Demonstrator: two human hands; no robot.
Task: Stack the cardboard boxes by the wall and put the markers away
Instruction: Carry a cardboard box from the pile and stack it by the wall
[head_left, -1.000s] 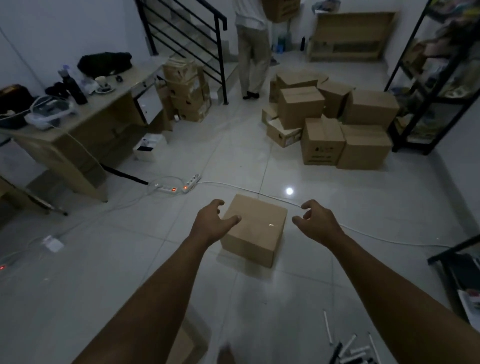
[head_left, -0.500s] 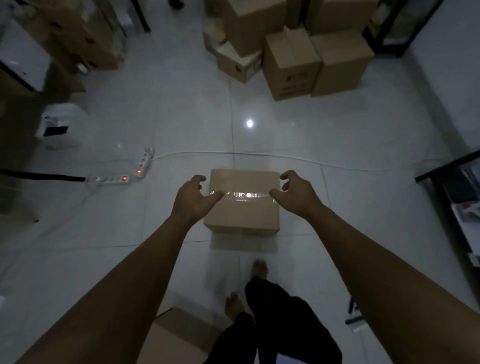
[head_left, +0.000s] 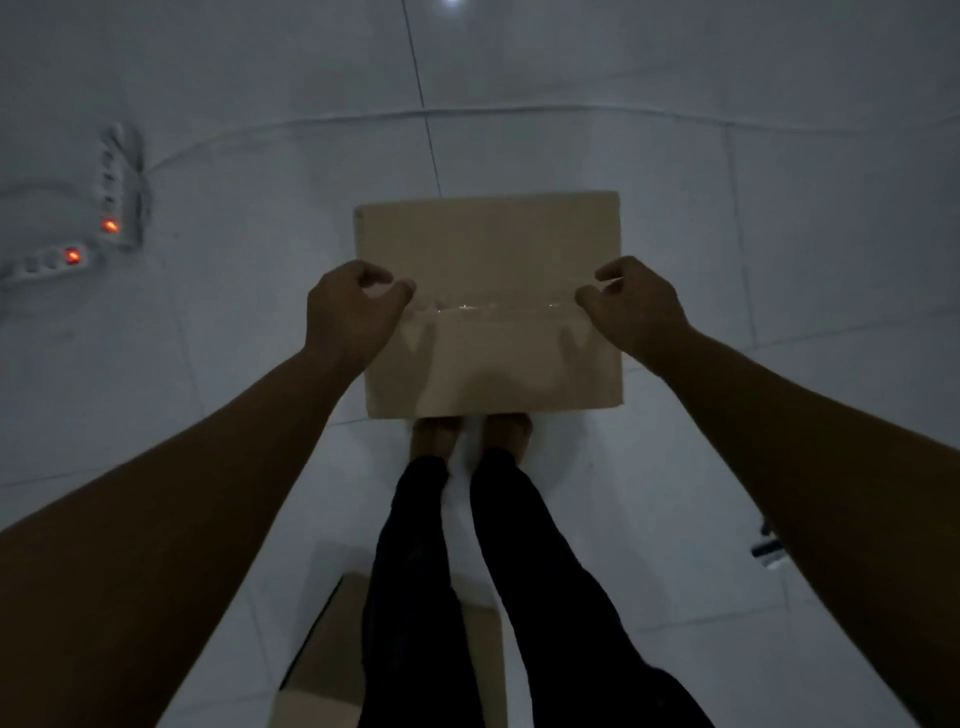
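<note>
A plain brown cardboard box (head_left: 488, 244), sealed with clear tape across its top, stands on the white tiled floor directly below me. My left hand (head_left: 348, 312) is over its left edge at the tape line, and my right hand (head_left: 639, 306) is over its right edge. On both hands the fingers are curled and apart. Their shadows fall on the box top, and I cannot tell whether they touch it. My bare feet stand against the near side of the box. A marker (head_left: 768, 548) shows partly beside my right forearm.
Two white power strips with red lit switches (head_left: 109, 226) (head_left: 72, 256) lie on the floor to the left. A white cable (head_left: 519, 109) runs across the floor beyond the box. Another piece of cardboard (head_left: 322, 665) lies behind my legs.
I have stepped up to the box and the view has tilted straight down. Both hands have come in over the box's left and right edges. The box has not moved.
</note>
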